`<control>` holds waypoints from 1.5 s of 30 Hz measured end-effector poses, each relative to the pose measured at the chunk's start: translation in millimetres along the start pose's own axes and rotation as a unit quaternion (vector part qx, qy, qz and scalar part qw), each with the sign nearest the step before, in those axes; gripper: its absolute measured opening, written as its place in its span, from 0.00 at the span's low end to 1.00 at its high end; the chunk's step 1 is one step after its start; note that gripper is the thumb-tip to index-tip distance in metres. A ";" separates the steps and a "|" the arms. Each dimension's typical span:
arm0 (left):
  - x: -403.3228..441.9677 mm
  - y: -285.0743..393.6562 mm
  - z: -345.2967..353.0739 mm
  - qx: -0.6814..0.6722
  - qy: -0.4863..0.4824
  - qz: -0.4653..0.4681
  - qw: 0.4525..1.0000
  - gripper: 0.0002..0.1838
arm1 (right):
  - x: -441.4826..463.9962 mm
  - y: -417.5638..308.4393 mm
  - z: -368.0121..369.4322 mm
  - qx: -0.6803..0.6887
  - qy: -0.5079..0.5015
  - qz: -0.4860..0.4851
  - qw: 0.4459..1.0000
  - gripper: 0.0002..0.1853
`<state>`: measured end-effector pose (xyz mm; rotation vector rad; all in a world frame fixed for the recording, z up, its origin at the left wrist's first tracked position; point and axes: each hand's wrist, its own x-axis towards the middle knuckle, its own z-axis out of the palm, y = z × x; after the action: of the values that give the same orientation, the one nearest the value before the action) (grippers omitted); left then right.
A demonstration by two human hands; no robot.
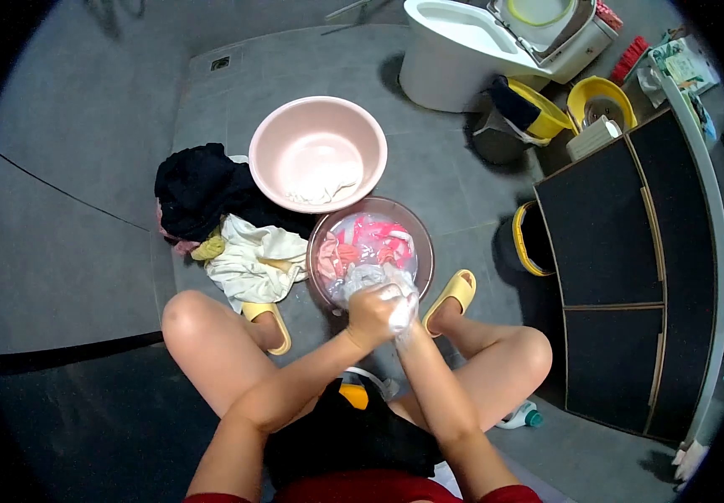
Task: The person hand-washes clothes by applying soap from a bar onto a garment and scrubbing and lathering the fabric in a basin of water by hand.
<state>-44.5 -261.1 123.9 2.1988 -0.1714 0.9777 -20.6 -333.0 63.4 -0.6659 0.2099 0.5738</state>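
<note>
Both hands meet over the near rim of a brownish basin (427, 243) on the floor between my feet. My left hand (372, 317) is closed round a wet, soapy white cloth (363, 278). Pressed against it, my right hand (404, 312) is covered in suds and also closed on the cloth. Part of the cloth hangs into the basin's cloudy water. Pink and white clothing (389, 238) and a peach cloth (334, 256) lie in that water. Just behind stands a pale pink basin (318, 138) with a small white cloth (321, 186) inside.
Left of the basins lie dark clothes (198, 189) and a cream garment (253, 256). A toilet (441, 71), yellow buckets (601, 96), a bin with a yellow rim (519, 239) and a dark cabinet (601, 239) stand right. A bottle (523, 417) lies near my right knee.
</note>
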 end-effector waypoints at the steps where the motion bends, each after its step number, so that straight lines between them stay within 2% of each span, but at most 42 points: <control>1: 9.0 -9.6 -1.7 -0.025 0.019 0.026 0.999 0.04 | -6.8 -1.7 13.9 0.014 0.049 0.008 0.999 0.12; 2: 15.2 -17.0 -6.1 -0.051 0.036 0.049 0.997 0.04 | -19.6 -6.9 29.7 0.028 0.101 0.016 0.994 0.13; 3: 21.3 -27.0 -17.9 0.012 -0.035 -0.024 0.999 0.05 | -33.6 -19.6 54.4 -0.045 0.100 0.047 0.993 0.03; 4: 26.3 -40.9 -14.3 0.035 -0.015 -0.082 0.996 0.05 | -34.1 -10.4 30.9 0.060 -0.125 0.070 0.988 0.04; 6: 18.2 -37.0 -9.9 0.029 0.002 -0.138 0.990 0.06 | -31.8 -17.2 69.1 -0.061 0.086 0.053 0.993 0.06; 8: 7.7 -18.2 -9.4 0.019 -0.033 -0.099 0.994 0.07 | -0.2 -4.1 10.4 -0.039 -0.022 -0.013 0.999 0.08; 9: 6.7 -2.3 -12.5 -0.038 -0.035 -0.082 0.995 0.05 | 8.0 2.3 -11.4 -0.028 -0.075 -0.043 0.996 0.09; 12: 11.9 -6.8 -15.9 -0.045 -0.020 -0.089 0.995 0.09 | -21.4 -2.3 43.4 0.008 0.197 0.005 0.980 0.09; 13: 14.4 -15.7 -18.5 -0.056 -0.050 -0.174 0.982 0.09 | -39.0 -16.6 69.7 -0.096 0.159 0.084 0.979 0.13; 14: 21.9 -31.6 -19.4 -0.066 -0.077 -0.252 0.962 0.10 | -37.2 -12.7 56.9 -0.155 0.104 0.114 0.976 0.17; 15: 26.9 -53.1 -17.6 -0.217 -0.100 -0.425 0.873 0.13 | -35.5 -8.6 44.0 -0.216 0.045 0.137 0.966 0.21; 16: 34.2 -65.6 -21.8 -0.348 -0.115 -0.588 0.721 0.15 | -33.2 -8.0 52.5 -0.170 0.056 0.121 0.976 0.24; 18: 45.6 -63.6 -35.1 -0.503 -0.042 -0.697 0.510 0.17 | -31.5 -22.4 61.7 -0.207 -0.020 0.057 0.976 0.28; 19: 37.0 -72.1 -32.5 -0.513 -0.064 -0.677 0.523 0.19 | -28.4 -20.9 53.4 -0.317 -0.046 0.041 0.946 0.26; 20: 35.2 -69.4 -31.7 -0.537 -0.047 -0.647 0.539 0.19 | -32.1 -41.0 77.0 -0.504 -0.131 0.100 0.848 0.23; 21: 35.8 -64.5 -27.6 -0.561 -0.032 -0.613 0.555 0.19 | -25.3 -33.6 68.6 -0.535 -0.151 -0.066 0.829 0.20; 23: 38.2 -58.0 -21.5 -0.571 -0.027 -0.557 0.602 0.20 | -15.8 -28.8 58.0 -0.501 -0.101 -0.165 0.844 0.17; 24: 38.0 -56.3 -19.9 -0.555 -0.035 -0.537 0.634 0.23 | -16.7 -29.8 52.3 -0.443 -0.035 -0.097 0.891 0.17; 25: 22.2 -66.6 -9.8 -0.553 -0.124 -0.501 0.654 0.26 | -19.3 -30.1 45.6 -0.377 0.033 -0.025 0.925 0.18; 26: 15.0 -64.5 -16.6 -0.427 -0.245 -0.399 0.774 0.30 | -18.3 -34.1 45.4 -0.229 0.078 0.027 0.970 0.21; 27: 8.6 -61.6 -24.1 -0.277 -0.323 -0.271 0.864 0.34 | -15.5 -39.4 42.4 -0.148 0.073 0.035 0.986 0.22; 28: -2.8 -67.4 -14.7 -0.309 -0.297 -0.254 0.867 0.27 | -12.4 -45.7 39.5 -0.066 0.066 0.041 0.995 0.24; 29: -17.4 -83.8 -7.3 -0.291 -0.327 -0.330 0.837 0.24 | -11.8 -54.6 42.8 -0.008 0.035 0.045 0.998 0.26; 30: -33.1 -102.9 2.0 -0.271 -0.353 -0.404 0.800 0.22 | -10.7 -59.9 45.2 -0.004 0.045 0.024 0.999 0.27; 32: -62.1 -136.9 39.0 -0.233 -0.153 -0.404 0.871 0.18 | -6.5 -63.9 35.9 -0.032 0.073 -0.021 0.997 0.26; 34: -19.7 -101.4 6.6 -0.336 -0.040 -0.505 0.794 0.16 | -4.6 -68.9 26.4 -0.043 0.102 -0.010 0.994 0.24; 36: -6.1 -90.5 6.6 -0.335 0.024 -0.514 0.790 0.18 | -2.2 -67.2 18.3 -0.034 0.108 0.019 0.993 0.23; 38: 1.5 -62.3 7.6 -0.352 -0.008 -0.488 0.798 0.24 | 2.5 -56.2 16.9 -0.005 0.085 0.068 0.994 0.22; 39: -5.9 -50.2 13.9 -0.268 -0.036 -0.423 0.865 0.23 | -3.0 -52.7 36.2 -0.015 0.088 0.063 0.994 0.21; 40: -13.5 -38.2 20.3 -0.172 -0.050 -0.356 0.917 0.22 | 4.4 -41.3 24.3 0.003 0.086 0.081 0.993 0.20; 41: -16.8 -20.2 20.4 -0.148 -0.102 -0.347 0.921 0.15 | 2.6 -35.8 25.6 0.001 0.089 0.080 0.993 0.20; 42: -14.6 -4.0 17.5 -0.095 -0.078 -0.164 0.979 0.11 | -0.7 -30.0 27.3 -0.001 0.094 0.079 0.992 0.19; 44: -9.6 0.0 12.1 -0.083 -0.054 -0.109 0.989 0.09 | -10.2 -20.2 30.6 -0.006 0.103 0.079 0.992 0.18; 45: -12.8 -16.3 17.0 -0.065 -0.094 -0.222 0.968 0.09 | -14.5 -14.9 32.1 -0.006 0.108 0.079 0.991 0.18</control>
<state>-37.1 -262.2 98.2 2.0793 0.1618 0.4954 -24.0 -328.5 101.2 -0.7278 0.4642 0.6544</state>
